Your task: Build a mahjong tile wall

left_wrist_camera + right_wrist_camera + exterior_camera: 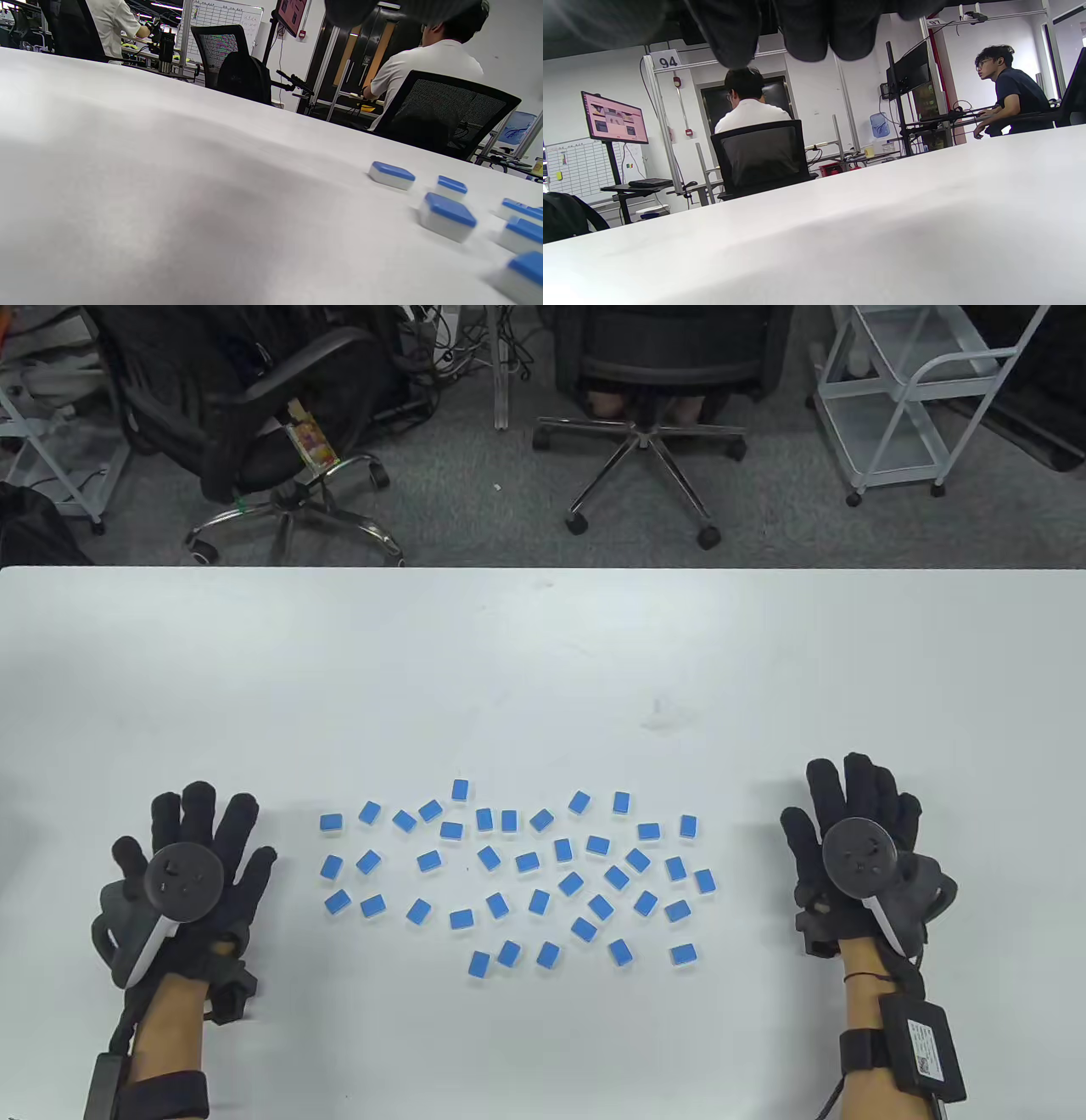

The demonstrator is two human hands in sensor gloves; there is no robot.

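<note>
Several blue-backed mahjong tiles [527,863] lie scattered face down in a loose patch at the middle of the white table [543,661]. My left hand [199,840] rests flat on the table left of the patch, fingers spread, holding nothing. My right hand [857,806] rests flat to the right of the patch, fingers spread, also empty. The left wrist view shows a few of the tiles [447,216] at its right side. The right wrist view shows only gloved fingertips [806,29] at the top and bare table.
Office chairs [653,398] and a white cart [916,398] stand beyond the table's far edge. The far half of the table [543,645] is bare white surface.
</note>
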